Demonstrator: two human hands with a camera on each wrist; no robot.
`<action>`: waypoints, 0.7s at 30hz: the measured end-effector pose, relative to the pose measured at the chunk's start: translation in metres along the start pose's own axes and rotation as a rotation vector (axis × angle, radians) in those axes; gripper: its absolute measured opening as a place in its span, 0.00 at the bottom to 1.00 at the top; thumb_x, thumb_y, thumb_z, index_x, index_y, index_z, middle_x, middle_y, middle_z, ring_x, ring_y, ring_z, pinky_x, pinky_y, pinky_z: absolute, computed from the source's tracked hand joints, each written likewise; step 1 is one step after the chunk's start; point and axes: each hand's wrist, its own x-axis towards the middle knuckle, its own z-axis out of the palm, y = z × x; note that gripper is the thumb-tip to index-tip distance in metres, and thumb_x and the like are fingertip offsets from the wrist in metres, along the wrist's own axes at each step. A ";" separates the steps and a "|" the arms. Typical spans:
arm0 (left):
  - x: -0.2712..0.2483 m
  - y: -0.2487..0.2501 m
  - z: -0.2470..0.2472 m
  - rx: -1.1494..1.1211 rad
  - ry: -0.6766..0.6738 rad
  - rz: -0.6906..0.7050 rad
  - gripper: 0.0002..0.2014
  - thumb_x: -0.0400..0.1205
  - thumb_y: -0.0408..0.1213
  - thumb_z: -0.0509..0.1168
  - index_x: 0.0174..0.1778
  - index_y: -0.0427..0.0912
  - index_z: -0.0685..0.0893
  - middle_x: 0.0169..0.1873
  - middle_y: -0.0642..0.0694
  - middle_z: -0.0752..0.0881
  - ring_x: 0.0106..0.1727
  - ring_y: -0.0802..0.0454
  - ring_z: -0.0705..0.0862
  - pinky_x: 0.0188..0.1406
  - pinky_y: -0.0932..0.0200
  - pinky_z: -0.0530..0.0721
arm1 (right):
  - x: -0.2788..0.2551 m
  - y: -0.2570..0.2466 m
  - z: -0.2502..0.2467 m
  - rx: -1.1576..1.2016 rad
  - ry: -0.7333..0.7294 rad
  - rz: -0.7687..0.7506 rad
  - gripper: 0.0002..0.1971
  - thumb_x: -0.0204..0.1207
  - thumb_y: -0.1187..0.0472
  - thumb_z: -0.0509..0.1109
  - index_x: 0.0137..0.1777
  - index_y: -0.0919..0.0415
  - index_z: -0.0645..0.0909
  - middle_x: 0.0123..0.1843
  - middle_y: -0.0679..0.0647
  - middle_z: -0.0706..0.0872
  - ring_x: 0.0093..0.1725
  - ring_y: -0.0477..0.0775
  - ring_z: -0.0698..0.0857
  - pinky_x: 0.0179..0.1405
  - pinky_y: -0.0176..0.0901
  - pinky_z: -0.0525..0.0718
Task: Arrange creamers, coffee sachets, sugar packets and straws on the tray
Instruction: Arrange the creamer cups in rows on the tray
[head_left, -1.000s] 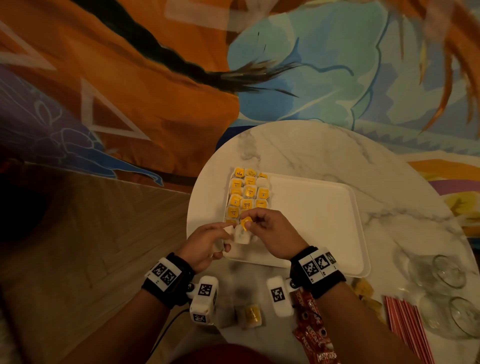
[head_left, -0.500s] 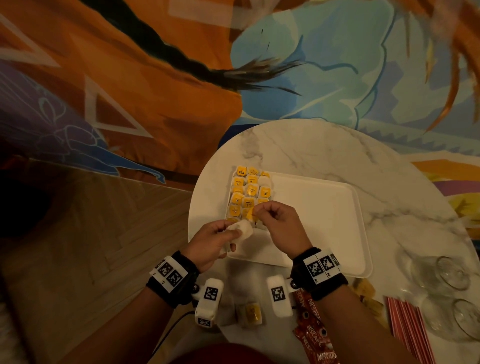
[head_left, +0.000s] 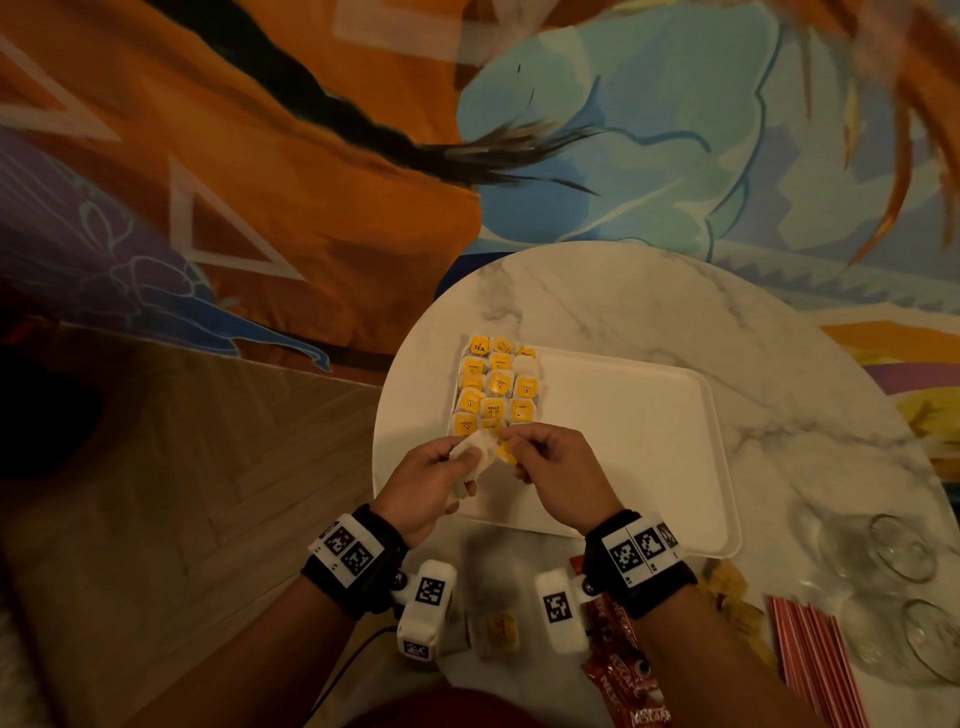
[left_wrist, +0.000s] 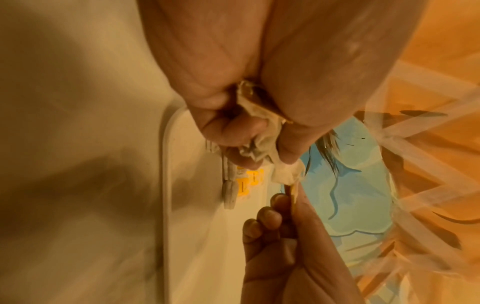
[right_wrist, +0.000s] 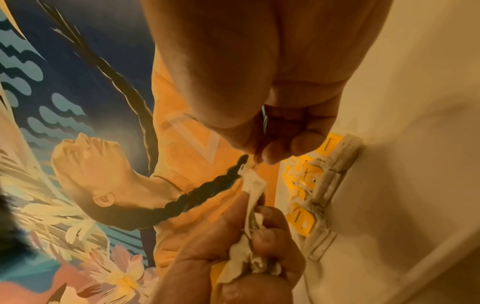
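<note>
Head view gives me both hands meeting over the near left corner of the white tray (head_left: 634, 441). My left hand (head_left: 426, 486) has its fingers curled round a crumpled white packet (head_left: 475, 449); the left wrist view shows that white material bunched between thumb and fingers, one end poking out past the thumb tip. My right hand (head_left: 553, 475) pinches a small tab (left_wrist: 293, 192) at that free end between thumb and forefinger, the other fingers folded in. I cannot tell from any view whether the tab is part of the packet or a separate piece. A yellow patch (head_left: 505, 453) shows just beneath where the two hands meet.

Past the hands, the yellow-topped creamers (head_left: 496, 387) sit in rows along the tray's left end, packed close, one white top among them. The rest of the tray is bare white.

The tray lies on a round marble table (head_left: 649, 301). Near my body, between the wrists, one yellow-topped creamer (head_left: 501, 629) rests on the table. Red coffee sachets (head_left: 618, 670) lie under my right forearm, red straws (head_left: 815, 665) to their right, and clear glasses (head_left: 898, 551) at the table's right edge. Yellowish packets (head_left: 727, 582) lie near the tray's near right corner, too dim to read.
</note>
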 end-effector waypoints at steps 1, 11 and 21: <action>0.000 0.000 0.000 0.000 -0.006 0.002 0.09 0.87 0.41 0.65 0.58 0.48 0.89 0.36 0.44 0.84 0.37 0.52 0.80 0.32 0.58 0.72 | 0.000 -0.001 0.000 -0.004 0.005 0.000 0.08 0.84 0.65 0.69 0.54 0.59 0.91 0.38 0.46 0.89 0.31 0.42 0.84 0.37 0.35 0.83; 0.001 0.006 0.007 -0.071 -0.012 -0.002 0.05 0.84 0.33 0.68 0.54 0.42 0.86 0.43 0.40 0.91 0.44 0.48 0.88 0.33 0.60 0.73 | 0.002 -0.002 0.001 0.169 -0.082 0.114 0.08 0.81 0.68 0.72 0.57 0.63 0.88 0.47 0.59 0.90 0.43 0.58 0.93 0.46 0.47 0.91; 0.001 0.003 0.009 -0.059 0.014 0.004 0.04 0.83 0.36 0.71 0.52 0.44 0.88 0.44 0.40 0.92 0.45 0.48 0.88 0.30 0.62 0.76 | 0.006 0.006 0.006 0.320 -0.041 0.268 0.08 0.78 0.69 0.75 0.55 0.70 0.85 0.36 0.58 0.90 0.34 0.50 0.89 0.37 0.40 0.85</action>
